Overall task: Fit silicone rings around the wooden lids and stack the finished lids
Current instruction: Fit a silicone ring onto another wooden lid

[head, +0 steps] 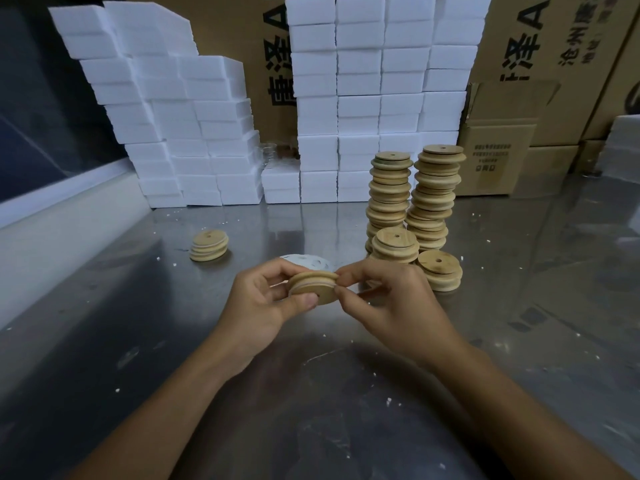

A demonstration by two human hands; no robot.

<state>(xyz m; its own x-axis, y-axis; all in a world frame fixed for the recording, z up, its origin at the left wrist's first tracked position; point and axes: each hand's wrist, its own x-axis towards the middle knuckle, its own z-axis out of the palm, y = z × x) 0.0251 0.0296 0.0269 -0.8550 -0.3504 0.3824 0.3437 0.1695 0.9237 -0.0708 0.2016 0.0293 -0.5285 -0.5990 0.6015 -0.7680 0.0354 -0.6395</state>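
A round wooden lid [313, 287] is held on edge above the metal table [311, 393], with a pale silicone ring in its groove. My left hand [263, 306] grips its left side, thumb under the rim. My right hand [384, 299] pinches the lid's right edge at the ring. Behind my hands lies a pile of whitish silicone rings [308, 263], partly hidden. Two tall stacks of wooden lids [389, 192] [434, 195] stand at the right, with two short stacks [394, 245] [440, 273] in front. A small stack of lids [209, 245] sits to the left.
White foam blocks [194, 133] are piled along the back, in front of large cardboard boxes [540, 46]. A small open carton [498, 150] stands at the back right. Glass jars [270, 155] show between the foam piles. White crumbs are scattered over the table.
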